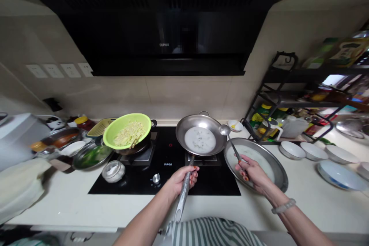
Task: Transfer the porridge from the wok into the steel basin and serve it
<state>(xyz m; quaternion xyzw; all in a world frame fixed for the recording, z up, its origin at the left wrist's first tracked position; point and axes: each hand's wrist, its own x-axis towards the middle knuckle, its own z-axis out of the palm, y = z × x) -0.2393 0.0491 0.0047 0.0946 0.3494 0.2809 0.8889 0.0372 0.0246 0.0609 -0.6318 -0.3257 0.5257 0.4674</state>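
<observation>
My left hand (186, 178) is wrapped round the long metal handle of a wok (180, 132) over the right burner. White, cloudy liquid (200, 140) with darker bits lies in the bottom of the wok. In my right hand (251, 171) is a ladle (225, 130), its bowl raised beside the wok's right rim; I cannot see what is in the bowl. Under that hand stands a wide metal basin (281, 167) holding similar white liquid.
A green basin (108, 136) of pale shredded food rests on a dark pan at the left burner. Nearby are a glass jar (113, 172) and a dish of greens (92, 157). A black rack (276, 96) and several bowls (292, 150) stand right. The range hood (167, 61) hangs above.
</observation>
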